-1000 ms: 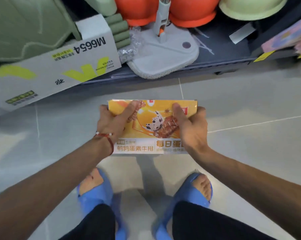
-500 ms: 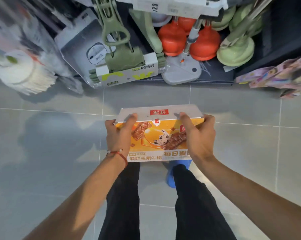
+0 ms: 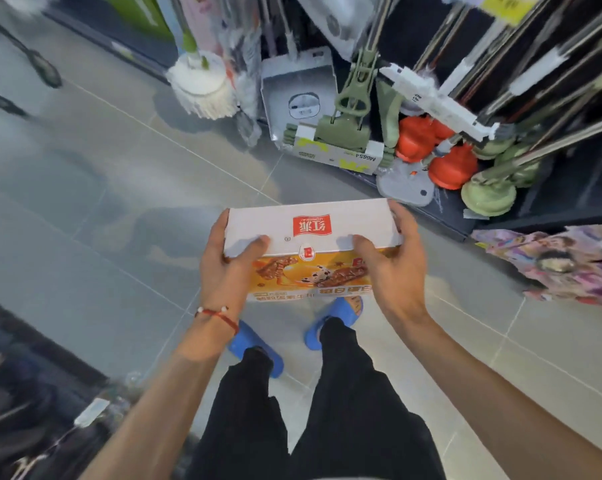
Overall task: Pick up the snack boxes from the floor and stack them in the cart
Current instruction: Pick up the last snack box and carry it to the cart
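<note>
A snack box, orange on its printed face with a white side bearing a red logo, is held in the air at about waist height above the grey tiled floor. My left hand grips its left end, thumb on the white side. My right hand grips its right end the same way. The white side faces up and away from me. No cart shows in this view, and no other snack boxes lie on the visible floor.
A shelf unit at the upper right holds mops, green squeeze mops, orange plungers and a dustpan. Colourful packs lie at the right. A white mop head stands at upper left. A dark shelf edge sits lower left.
I have stood up from a crouch, lifting the box off the floor. The box has tilted so its white side shows more. The view has swung left.
</note>
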A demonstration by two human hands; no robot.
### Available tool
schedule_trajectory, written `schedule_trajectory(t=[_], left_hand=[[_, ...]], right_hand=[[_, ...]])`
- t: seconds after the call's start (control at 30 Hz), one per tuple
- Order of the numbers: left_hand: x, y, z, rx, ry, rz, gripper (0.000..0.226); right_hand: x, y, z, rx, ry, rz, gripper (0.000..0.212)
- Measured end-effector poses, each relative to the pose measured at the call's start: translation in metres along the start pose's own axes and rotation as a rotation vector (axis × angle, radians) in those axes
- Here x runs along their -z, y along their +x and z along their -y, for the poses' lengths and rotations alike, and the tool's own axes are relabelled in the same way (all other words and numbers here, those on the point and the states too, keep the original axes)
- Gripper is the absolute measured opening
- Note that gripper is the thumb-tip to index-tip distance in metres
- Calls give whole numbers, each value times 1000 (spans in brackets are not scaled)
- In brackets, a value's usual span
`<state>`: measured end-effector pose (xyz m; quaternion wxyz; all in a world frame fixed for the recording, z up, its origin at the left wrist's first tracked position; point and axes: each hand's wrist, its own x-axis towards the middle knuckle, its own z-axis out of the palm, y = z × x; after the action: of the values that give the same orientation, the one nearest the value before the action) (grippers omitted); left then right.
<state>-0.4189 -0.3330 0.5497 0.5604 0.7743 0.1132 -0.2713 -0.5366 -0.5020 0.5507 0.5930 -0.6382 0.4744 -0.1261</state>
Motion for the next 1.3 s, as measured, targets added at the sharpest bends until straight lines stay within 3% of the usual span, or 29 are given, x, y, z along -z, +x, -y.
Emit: schedule_trajectory(t=[0.3,0.67,1.0,1.3], left_hand=[[157,-34,-8,-72,-21,-130,83],[345,-49,-5,-130,8,-367,75],[449,18,-52,-105,-12,-566,72],[532,113,-123,-99,-10,-718,74]], right_hand=[[-104,-87,53,195,-157,159,63],[-274,-179,104,334,-205,330,64],[-426,-168,171,374,-244,489,73],[-567,-124,259,438,-233,672,69]])
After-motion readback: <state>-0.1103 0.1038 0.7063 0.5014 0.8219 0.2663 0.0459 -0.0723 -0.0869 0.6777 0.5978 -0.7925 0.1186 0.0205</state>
